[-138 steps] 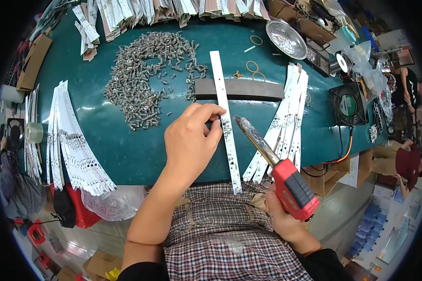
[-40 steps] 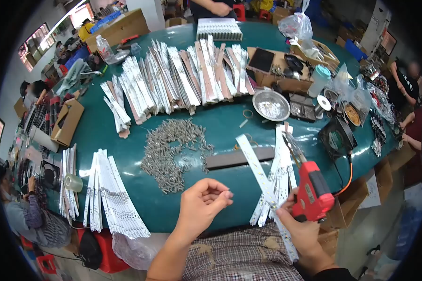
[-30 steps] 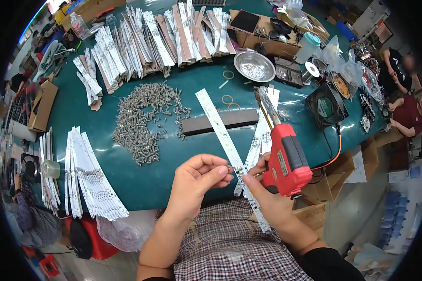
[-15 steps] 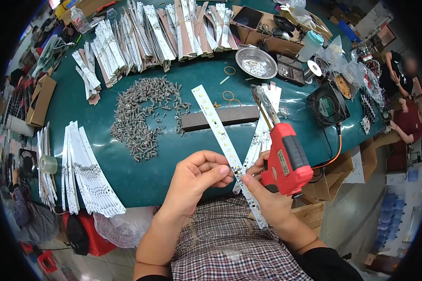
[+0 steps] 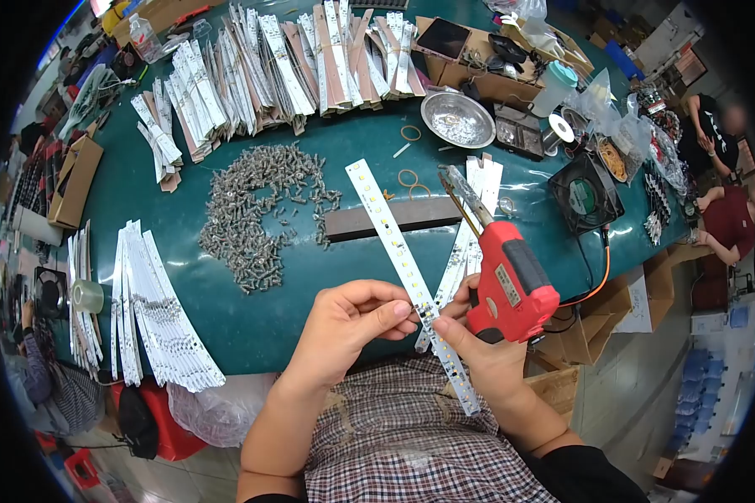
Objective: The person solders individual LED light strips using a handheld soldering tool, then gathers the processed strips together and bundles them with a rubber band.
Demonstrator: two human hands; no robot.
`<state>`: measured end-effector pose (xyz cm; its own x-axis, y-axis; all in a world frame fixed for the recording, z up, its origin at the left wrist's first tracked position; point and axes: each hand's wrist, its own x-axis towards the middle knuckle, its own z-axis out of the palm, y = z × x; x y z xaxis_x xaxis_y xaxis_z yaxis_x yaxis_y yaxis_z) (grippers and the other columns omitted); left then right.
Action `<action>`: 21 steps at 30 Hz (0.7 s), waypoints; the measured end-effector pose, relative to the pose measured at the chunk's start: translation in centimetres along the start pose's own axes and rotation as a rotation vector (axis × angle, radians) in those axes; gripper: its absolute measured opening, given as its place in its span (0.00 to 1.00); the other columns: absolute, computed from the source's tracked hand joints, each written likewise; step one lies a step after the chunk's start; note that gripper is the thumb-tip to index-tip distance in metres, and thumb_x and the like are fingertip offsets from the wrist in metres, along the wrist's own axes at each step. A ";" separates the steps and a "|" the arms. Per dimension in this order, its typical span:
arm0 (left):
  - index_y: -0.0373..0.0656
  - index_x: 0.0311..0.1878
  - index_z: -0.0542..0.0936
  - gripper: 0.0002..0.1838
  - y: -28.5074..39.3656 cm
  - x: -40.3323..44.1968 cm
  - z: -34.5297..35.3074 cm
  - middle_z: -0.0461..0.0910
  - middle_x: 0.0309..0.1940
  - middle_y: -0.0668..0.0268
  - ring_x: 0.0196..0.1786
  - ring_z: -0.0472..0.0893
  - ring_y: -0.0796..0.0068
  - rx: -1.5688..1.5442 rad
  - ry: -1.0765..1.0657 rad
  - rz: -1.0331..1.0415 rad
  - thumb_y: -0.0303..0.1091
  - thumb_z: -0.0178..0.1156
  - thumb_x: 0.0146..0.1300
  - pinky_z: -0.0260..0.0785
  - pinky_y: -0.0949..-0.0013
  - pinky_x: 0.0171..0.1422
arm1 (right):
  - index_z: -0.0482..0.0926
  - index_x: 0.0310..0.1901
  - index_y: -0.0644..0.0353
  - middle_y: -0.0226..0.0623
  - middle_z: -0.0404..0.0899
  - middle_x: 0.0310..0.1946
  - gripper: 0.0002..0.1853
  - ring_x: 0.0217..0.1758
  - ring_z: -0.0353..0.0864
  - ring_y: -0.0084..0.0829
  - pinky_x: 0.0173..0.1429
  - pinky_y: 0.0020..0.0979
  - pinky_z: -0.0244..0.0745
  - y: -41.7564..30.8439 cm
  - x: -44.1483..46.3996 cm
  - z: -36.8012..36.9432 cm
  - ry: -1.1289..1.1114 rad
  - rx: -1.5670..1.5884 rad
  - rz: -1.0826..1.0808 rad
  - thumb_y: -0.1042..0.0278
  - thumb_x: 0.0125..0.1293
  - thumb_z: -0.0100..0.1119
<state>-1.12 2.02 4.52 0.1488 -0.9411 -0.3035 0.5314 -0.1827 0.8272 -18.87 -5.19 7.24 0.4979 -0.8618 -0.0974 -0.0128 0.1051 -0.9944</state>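
A white LED strip board (image 5: pixel 387 228) slants across the middle, with small yellow LEDs along it and denser components near its lower half. My right hand (image 5: pixel 488 360) pinches that lower half between thumb and fingers. Beside the strip, a red soldering gun (image 5: pixel 512 281) rests in the same hand, its metal tip pointing up and left. My left hand (image 5: pixel 348 327) is closed, thumb and forefinger pressed together at the strip's left edge; anything between them is too small to make out. Behind the strip lies a dark bar (image 5: pixel 428 215), and more strips (image 5: pixel 460 261) lean on it.
A heap of small metal parts (image 5: pixel 256 210) lies left of centre. Fanned LED strips (image 5: pixel 155 310) sit at the left front, with bundled strips (image 5: pixel 277 67) along the back. A metal bowl (image 5: pixel 459 119), solder spool (image 5: pixel 559 128) and fan (image 5: pixel 585 191) stand right. Two people are beyond.
The soldering gun has tipped slightly, its tip shifting left and down. The strip's upper end has moved a little right. Both hands keep nearly the same place.
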 end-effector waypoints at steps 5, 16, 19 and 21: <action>0.32 0.51 0.83 0.12 -0.2 0.0 0.2 0.86 0.41 0.58 0.42 0.86 0.74 -0.004 0.002 0.008 0.30 0.64 0.70 0.81 0.72 0.46 | 0.67 0.52 0.63 0.31 0.80 0.34 0.18 0.36 0.78 0.15 0.41 0.21 0.73 -0.1 0.0 0.1 0.002 0.011 0.019 0.80 0.67 0.65; 0.31 0.49 0.83 0.10 -0.6 0.0 0.8 0.86 0.39 0.60 0.40 0.87 0.75 0.019 0.049 0.068 0.29 0.64 0.71 0.82 0.73 0.45 | 0.66 0.55 0.65 0.33 0.80 0.37 0.21 0.38 0.81 0.17 0.41 0.21 0.75 0.8 -0.3 -0.3 -0.018 -0.041 0.026 0.82 0.65 0.66; 0.32 0.45 0.83 0.08 -0.4 -0.2 1.5 0.86 0.35 0.60 0.34 0.86 0.75 0.061 0.142 0.089 0.28 0.65 0.68 0.82 0.73 0.40 | 0.66 0.56 0.66 0.34 0.78 0.42 0.24 0.38 0.82 0.20 0.41 0.22 0.77 1.7 -0.6 -0.2 -0.007 -0.022 -0.008 0.83 0.62 0.68; 0.32 0.44 0.83 0.08 -0.4 -0.3 1.6 0.86 0.34 0.60 0.33 0.86 0.76 0.086 0.174 0.076 0.27 0.65 0.69 0.82 0.73 0.39 | 0.66 0.57 0.66 0.36 0.76 0.46 0.27 0.39 0.83 0.23 0.40 0.24 0.78 2.6 -0.8 -0.1 0.021 -0.119 -0.130 0.84 0.59 0.70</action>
<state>-2.70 1.86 5.07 0.3317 -0.8910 -0.3100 0.4413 -0.1438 0.8858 -19.40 -4.34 4.73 0.4840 -0.8745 0.0329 -0.0526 -0.0666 -0.9964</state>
